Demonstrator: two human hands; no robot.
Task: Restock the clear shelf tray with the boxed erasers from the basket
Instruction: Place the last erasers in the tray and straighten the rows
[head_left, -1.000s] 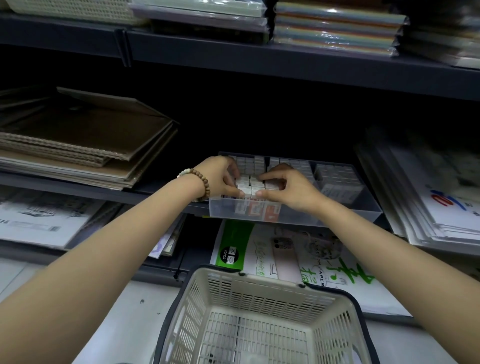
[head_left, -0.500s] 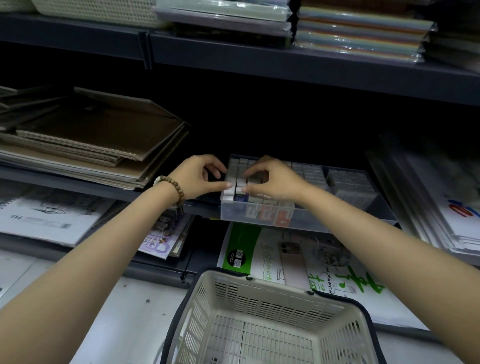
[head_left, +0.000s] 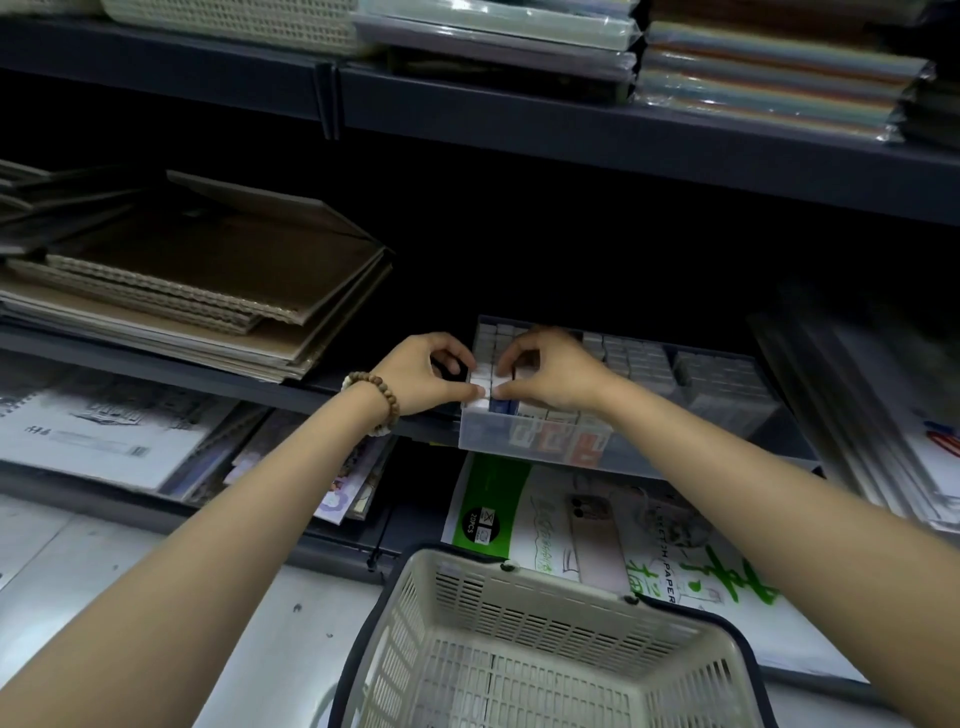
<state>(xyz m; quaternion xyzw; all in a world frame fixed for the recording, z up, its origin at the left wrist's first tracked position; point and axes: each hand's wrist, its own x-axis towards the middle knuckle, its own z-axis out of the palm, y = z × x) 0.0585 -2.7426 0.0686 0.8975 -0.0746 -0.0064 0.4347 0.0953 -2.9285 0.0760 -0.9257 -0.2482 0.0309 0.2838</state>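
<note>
Now seating boxed erasers (head_left: 485, 387) in the clear shelf tray (head_left: 649, 457).
Head view: left hand (head_left: 423, 376) and right hand (head_left: 550, 374) both pinch small boxes at its front-left corner; next, I judge, press them flush, then check the basket (head_left: 545, 649) for more.

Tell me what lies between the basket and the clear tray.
In the head view, a green-and-white sketch paper pack lies between the basket and the clear tray, just below the tray.

Left hand (head_left: 422, 375), right hand (head_left: 555, 375), both pinching
</note>
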